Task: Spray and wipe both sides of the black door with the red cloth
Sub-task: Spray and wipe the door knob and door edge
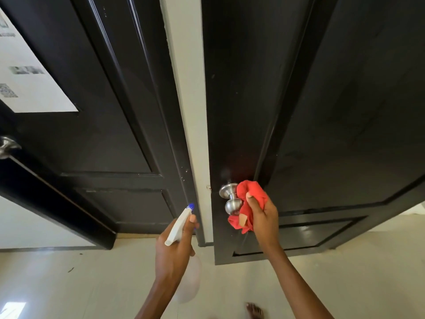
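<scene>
Door (345,111), black, fills the right half of view, w/ a silver knob (230,199) near its left edge. Right hand (262,215) holds the red cloth (253,194) bunched up, thumb on top, fingers curled under; cloth is pressed vs the right side of the knob and door face just beside it, a loose corner hanging below. Left hand (174,249) grips a spray bottle (178,226): white trigger head w/ blue nozzle tip pointing up toward the door edge, forefinger on the trigger, translucent body hanging under the wrist, blurred. White frame strip (188,111) runs between this door and a second black door (92,111) at left, which has a white paper sheet (30,77) on it and its own knob (7,146). Pale tiled floor (92,284) below; bare foot (254,310) at bottom edge.
</scene>
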`<control>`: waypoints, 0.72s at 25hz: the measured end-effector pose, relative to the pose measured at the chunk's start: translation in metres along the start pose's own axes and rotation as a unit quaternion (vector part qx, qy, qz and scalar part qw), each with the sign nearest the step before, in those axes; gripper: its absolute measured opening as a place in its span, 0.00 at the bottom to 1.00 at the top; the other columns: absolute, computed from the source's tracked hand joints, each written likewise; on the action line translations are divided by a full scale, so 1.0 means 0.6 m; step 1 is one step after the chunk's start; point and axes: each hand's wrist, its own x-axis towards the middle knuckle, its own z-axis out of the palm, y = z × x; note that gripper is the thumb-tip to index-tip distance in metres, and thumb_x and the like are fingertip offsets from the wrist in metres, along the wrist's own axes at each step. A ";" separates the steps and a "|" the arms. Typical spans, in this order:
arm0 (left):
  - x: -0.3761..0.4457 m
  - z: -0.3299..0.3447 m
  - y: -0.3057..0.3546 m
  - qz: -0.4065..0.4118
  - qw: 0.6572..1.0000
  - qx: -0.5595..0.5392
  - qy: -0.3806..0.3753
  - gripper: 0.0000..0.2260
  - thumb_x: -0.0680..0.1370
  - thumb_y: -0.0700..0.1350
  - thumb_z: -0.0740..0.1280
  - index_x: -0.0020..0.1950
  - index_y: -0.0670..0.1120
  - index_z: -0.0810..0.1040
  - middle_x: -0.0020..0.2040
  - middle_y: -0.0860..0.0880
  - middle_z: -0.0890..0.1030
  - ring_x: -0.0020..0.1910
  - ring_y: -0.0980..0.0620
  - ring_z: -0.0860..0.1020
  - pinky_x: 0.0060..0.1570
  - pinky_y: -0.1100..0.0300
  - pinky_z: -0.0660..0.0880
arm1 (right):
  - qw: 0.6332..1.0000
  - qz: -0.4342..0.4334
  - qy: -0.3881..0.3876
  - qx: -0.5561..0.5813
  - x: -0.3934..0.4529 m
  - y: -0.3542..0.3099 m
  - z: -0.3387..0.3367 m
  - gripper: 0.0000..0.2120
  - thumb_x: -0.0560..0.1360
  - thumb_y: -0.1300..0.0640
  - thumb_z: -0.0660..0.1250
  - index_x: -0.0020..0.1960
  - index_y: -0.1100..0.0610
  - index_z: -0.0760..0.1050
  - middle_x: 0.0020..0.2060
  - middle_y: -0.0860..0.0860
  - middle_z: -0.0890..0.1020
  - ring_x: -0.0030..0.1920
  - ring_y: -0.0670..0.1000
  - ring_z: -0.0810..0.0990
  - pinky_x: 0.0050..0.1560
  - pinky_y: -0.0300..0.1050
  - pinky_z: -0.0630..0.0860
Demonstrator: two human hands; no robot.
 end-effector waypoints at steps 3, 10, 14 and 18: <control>-0.008 -0.002 -0.009 -0.004 1.000 0.015 -0.014 0.19 0.75 0.64 0.61 0.47 0.51 0.83 0.29 0.47 0.80 0.31 0.52 0.81 0.30 0.71 0.72 | 0.999 0.012 -0.012 0.032 -0.009 -0.010 0.021 0.13 0.79 0.49 0.71 0.63 0.42 0.76 0.57 0.47 0.82 0.53 0.51 0.83 0.46 0.41 0.79; 0.002 0.004 0.004 0.004 1.000 -0.006 -0.008 0.20 0.75 0.62 0.63 0.47 0.47 0.83 0.29 0.46 0.80 0.29 0.53 0.79 0.30 0.72 0.73 | 0.779 -0.422 0.016 -0.463 0.001 -0.012 0.049 0.26 0.69 0.51 0.77 0.64 0.52 0.77 0.61 0.52 0.78 0.62 0.60 0.76 0.56 0.56 0.77; -0.002 0.013 0.010 0.003 0.999 -0.016 -0.032 0.16 0.75 0.61 0.64 0.46 0.51 0.84 0.31 0.51 0.82 0.29 0.53 0.80 0.29 0.70 0.74 | 0.977 -0.111 0.096 -0.158 0.005 0.012 0.009 0.18 0.77 0.51 0.71 0.66 0.52 0.76 0.58 0.47 0.74 0.60 0.56 0.78 0.54 0.49 0.77; -0.002 0.020 0.018 0.012 0.999 -0.018 -0.036 0.14 0.75 0.60 0.64 0.45 0.53 0.83 0.28 0.50 0.80 0.29 0.54 0.79 0.29 0.70 0.74 | 0.971 -0.179 0.101 -0.121 -0.008 -0.006 0.034 0.20 0.76 0.53 0.73 0.66 0.47 0.73 0.61 0.46 0.76 0.61 0.50 0.75 0.56 0.46 0.77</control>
